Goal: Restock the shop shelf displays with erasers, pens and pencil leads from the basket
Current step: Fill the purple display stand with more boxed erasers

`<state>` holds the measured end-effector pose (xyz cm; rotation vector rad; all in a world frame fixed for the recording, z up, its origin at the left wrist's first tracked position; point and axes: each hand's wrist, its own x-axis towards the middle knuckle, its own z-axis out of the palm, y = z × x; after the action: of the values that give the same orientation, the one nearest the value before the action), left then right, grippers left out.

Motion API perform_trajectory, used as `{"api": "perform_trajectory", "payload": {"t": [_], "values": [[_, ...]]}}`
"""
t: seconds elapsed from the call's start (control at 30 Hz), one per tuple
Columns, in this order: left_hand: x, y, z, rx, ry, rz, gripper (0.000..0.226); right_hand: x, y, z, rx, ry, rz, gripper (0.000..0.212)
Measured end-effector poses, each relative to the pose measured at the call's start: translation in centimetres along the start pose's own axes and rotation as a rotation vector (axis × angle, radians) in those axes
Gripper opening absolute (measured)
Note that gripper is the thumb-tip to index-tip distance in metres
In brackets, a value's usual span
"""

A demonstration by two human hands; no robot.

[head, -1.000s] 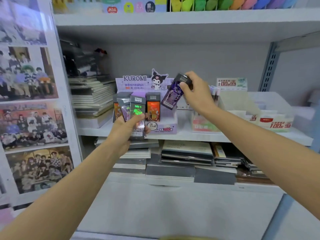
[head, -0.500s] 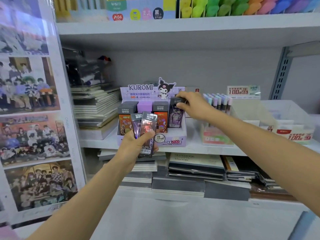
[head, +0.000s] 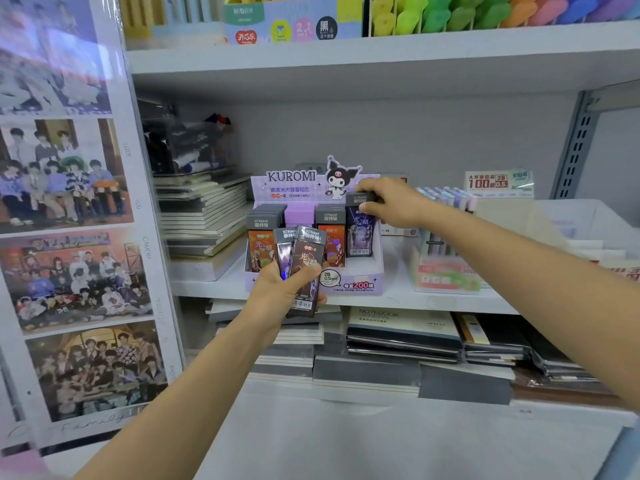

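A lilac Kuromi display box (head: pixel 360 284) stands on the middle shelf with several pencil lead cases upright in its rows. My right hand (head: pixel 391 202) pinches the grey cap of a purple lead case (head: pixel 360 233) standing in the box's right-hand slot. In front of the box, my left hand (head: pixel 287 289) grips a fan of two or three lead cases (head: pixel 306 265), brown and purple, held upright.
A pink box of pens (head: pixel 446 271) and white cardboard trays (head: pixel 561 216) stand to the right of the display. Stacked notebooks (head: pixel 204 216) fill the shelf's left end and the shelf below. A poster panel (head: pixel 69 237) borders the left side.
My right hand carried the purple lead case down from mid-air into the display box's right slot. My left hand's cases shifted slightly. The view moved closer to the shelf.
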<state>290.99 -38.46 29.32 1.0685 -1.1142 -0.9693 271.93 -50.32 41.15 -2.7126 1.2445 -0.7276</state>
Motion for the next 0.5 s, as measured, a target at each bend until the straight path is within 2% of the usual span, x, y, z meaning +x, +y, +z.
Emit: {"api": "perform_trajectory", "payload": {"t": [0.1,0.27,0.37,0.5], "values": [[-0.1,0.1,0.1,-0.001,0.006,-0.004,0.028,-0.3,0.0,0.4,0.032,0.051,-0.003,0.001],[-0.3,0.1,0.3,-0.004,0.008,0.009,0.022,-0.2,0.2,-0.6,-0.041,-0.027,0.023,0.018],[-0.3,0.2,0.3,-0.005,0.006,0.013,0.020,-0.3,-0.1,0.2,-0.003,0.046,0.019,0.012],[-0.3,0.2,0.3,-0.008,0.005,0.012,0.020,-0.4,-0.2,1.3,0.068,0.120,0.017,0.023]]}}
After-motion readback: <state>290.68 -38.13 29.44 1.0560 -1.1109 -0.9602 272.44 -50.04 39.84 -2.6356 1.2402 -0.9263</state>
